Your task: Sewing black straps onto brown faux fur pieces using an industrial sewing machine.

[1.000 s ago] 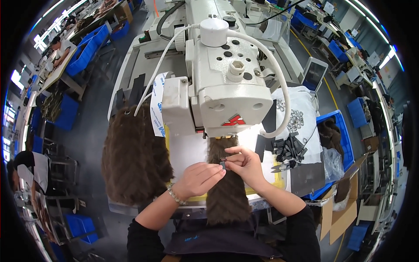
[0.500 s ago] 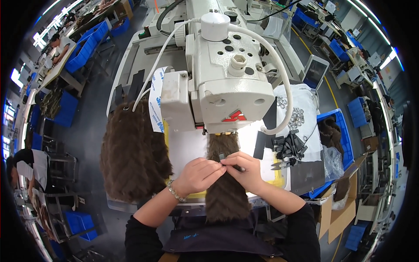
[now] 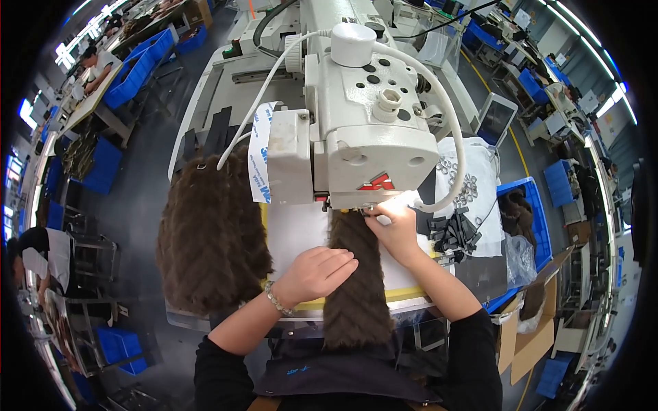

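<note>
A long brown fur strip (image 3: 353,301) runs under the head of a white sewing machine (image 3: 373,157). My left hand (image 3: 319,272) rests on its left middle, fingers together and curled, fingertips and thumb partly hiding whatever they hold. At the strip's upper right, beside the needle area, my right hand (image 3: 391,226) is closed in a pinch on something small that I cannot make out. A larger brown fur pile (image 3: 209,240) lies to the left. Right of my right hand are black tabs (image 3: 458,229), snips (image 3: 449,257) and metal rings (image 3: 460,181) on white material.
A blue bin (image 3: 538,219) with fur and plastic stands at the right, an open cardboard box (image 3: 531,342) below it. A screen (image 3: 492,120) stands behind the rings. Co-workers (image 3: 96,68) (image 3: 38,257) sit at benches to the left, among blue bins.
My hands have parted: the right moved up and right to the needle area, while the left stayed on the strip. The small tab they both held is no longer clearly visible.
</note>
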A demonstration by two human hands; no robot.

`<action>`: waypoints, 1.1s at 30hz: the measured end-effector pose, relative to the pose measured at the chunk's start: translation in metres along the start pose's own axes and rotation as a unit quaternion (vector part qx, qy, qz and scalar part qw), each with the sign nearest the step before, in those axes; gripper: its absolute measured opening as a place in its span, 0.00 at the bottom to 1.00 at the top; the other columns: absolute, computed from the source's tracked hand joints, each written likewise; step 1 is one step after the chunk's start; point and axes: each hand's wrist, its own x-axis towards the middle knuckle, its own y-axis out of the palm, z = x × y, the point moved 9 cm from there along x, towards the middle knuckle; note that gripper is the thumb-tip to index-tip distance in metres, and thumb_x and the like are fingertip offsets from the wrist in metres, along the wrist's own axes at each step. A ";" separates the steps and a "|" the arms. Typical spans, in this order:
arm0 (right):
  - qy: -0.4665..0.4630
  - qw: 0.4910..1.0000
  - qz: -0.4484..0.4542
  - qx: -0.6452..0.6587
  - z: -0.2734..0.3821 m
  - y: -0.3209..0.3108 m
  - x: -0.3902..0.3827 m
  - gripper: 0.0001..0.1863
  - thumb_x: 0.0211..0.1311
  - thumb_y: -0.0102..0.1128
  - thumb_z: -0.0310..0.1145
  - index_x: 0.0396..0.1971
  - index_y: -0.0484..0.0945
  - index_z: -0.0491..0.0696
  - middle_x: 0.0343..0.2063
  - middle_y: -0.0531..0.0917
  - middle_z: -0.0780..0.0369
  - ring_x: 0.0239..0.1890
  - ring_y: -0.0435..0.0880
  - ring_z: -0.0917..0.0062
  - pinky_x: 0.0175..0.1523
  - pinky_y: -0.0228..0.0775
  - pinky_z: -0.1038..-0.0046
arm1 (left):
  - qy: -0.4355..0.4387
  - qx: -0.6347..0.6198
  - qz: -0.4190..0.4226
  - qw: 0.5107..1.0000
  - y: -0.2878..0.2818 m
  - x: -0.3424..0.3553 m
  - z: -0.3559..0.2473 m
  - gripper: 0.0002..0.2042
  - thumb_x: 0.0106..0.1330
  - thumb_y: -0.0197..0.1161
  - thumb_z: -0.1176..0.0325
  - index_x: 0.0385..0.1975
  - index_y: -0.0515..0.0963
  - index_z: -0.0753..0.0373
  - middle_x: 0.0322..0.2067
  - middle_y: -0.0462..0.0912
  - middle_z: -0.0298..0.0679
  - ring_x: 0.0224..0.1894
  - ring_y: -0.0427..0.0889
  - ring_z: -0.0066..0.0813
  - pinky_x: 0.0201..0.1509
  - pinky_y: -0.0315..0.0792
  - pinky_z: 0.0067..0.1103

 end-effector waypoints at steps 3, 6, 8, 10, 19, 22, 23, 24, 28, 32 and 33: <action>0.098 0.994 0.043 -0.030 -0.019 0.010 0.002 0.07 0.50 0.66 0.21 0.31 0.81 0.44 0.29 0.84 0.59 0.30 0.85 0.69 0.37 0.76 0.72 | -0.011 0.004 0.005 1.000 0.006 -0.004 0.004 0.10 0.53 0.66 0.76 0.36 0.82 0.63 0.36 0.83 0.37 0.37 0.84 0.31 0.36 0.77 0.23; 0.045 0.997 0.068 -0.017 -0.013 0.017 0.002 0.07 0.51 0.66 0.21 0.31 0.81 0.43 0.29 0.84 0.59 0.30 0.85 0.71 0.37 0.76 0.72 | -0.034 0.015 0.002 0.999 0.007 -0.004 0.011 0.09 0.52 0.68 0.75 0.34 0.81 0.62 0.35 0.82 0.36 0.36 0.84 0.31 0.36 0.77 0.23; 0.072 0.992 0.095 0.046 -0.018 0.024 -0.003 0.06 0.51 0.66 0.20 0.31 0.81 0.42 0.29 0.84 0.59 0.31 0.85 0.71 0.38 0.77 0.72 | -0.049 0.023 0.001 0.999 0.008 -0.004 0.014 0.09 0.52 0.69 0.74 0.34 0.81 0.62 0.35 0.82 0.35 0.35 0.83 0.32 0.36 0.76 0.23; 0.056 0.993 0.093 0.053 -0.012 0.023 -0.001 0.06 0.52 0.66 0.20 0.31 0.81 0.41 0.29 0.84 0.58 0.31 0.85 0.71 0.38 0.77 0.73 | -0.076 0.035 0.002 0.997 0.009 -0.004 0.019 0.09 0.52 0.70 0.74 0.32 0.81 0.61 0.34 0.82 0.34 0.34 0.83 0.31 0.36 0.76 0.23; 0.092 0.985 0.129 0.069 -0.015 0.026 0.002 0.07 0.50 0.65 0.19 0.31 0.80 0.40 0.28 0.83 0.56 0.31 0.85 0.68 0.39 0.76 0.71 | -0.231 0.068 0.156 0.958 0.040 -0.008 0.062 0.28 0.60 0.66 0.54 0.56 0.71 0.63 0.50 0.74 0.47 0.54 0.71 0.45 0.57 0.66 0.34; 0.092 0.984 0.137 0.068 -0.015 0.027 0.003 0.07 0.49 0.65 0.19 0.31 0.80 0.40 0.27 0.82 0.56 0.31 0.84 0.67 0.38 0.76 0.70 | -0.221 0.085 0.178 0.955 0.050 -0.009 0.070 0.32 0.60 0.64 0.48 0.60 0.69 0.61 0.51 0.73 0.48 0.55 0.69 0.47 0.58 0.64 0.36; 0.087 0.984 0.142 0.064 -0.014 0.028 0.003 0.07 0.49 0.65 0.19 0.30 0.80 0.40 0.27 0.82 0.55 0.31 0.84 0.66 0.38 0.76 0.70 | -0.211 0.100 0.175 0.957 0.049 -0.007 0.070 0.31 0.60 0.64 0.48 0.59 0.69 0.59 0.51 0.74 0.48 0.55 0.70 0.47 0.58 0.64 0.36; 0.088 0.984 0.142 0.065 -0.015 0.029 0.002 0.07 0.49 0.65 0.19 0.30 0.80 0.40 0.27 0.82 0.55 0.31 0.84 0.66 0.38 0.76 0.70 | -0.211 0.100 0.176 0.956 0.050 -0.006 0.072 0.31 0.60 0.64 0.48 0.59 0.69 0.59 0.51 0.74 0.48 0.55 0.70 0.47 0.58 0.64 0.36; 0.090 0.984 0.144 0.048 -0.016 0.028 0.001 0.08 0.47 0.65 0.20 0.30 0.80 0.40 0.27 0.82 0.55 0.31 0.84 0.66 0.38 0.77 0.70 | -0.228 0.118 0.200 0.946 0.056 -0.003 0.077 0.31 0.58 0.65 0.45 0.58 0.72 0.55 0.50 0.76 0.44 0.53 0.71 0.46 0.58 0.61 0.40; 0.023 0.994 0.107 0.018 0.002 0.020 -0.003 0.09 0.46 0.66 0.20 0.30 0.80 0.43 0.28 0.83 0.58 0.30 0.84 0.66 0.38 0.77 0.71 | -0.267 0.129 0.248 0.922 0.064 -0.005 0.082 0.31 0.56 0.67 0.45 0.58 0.74 0.53 0.52 0.75 0.41 0.54 0.70 0.46 0.59 0.58 0.45; 0.024 0.994 0.107 0.019 0.002 0.019 -0.004 0.09 0.46 0.66 0.20 0.30 0.80 0.43 0.28 0.83 0.58 0.30 0.84 0.66 0.38 0.77 0.71 | -0.267 0.129 0.249 0.922 0.065 -0.006 0.082 0.31 0.56 0.67 0.45 0.58 0.74 0.53 0.52 0.75 0.41 0.54 0.70 0.46 0.59 0.58 0.45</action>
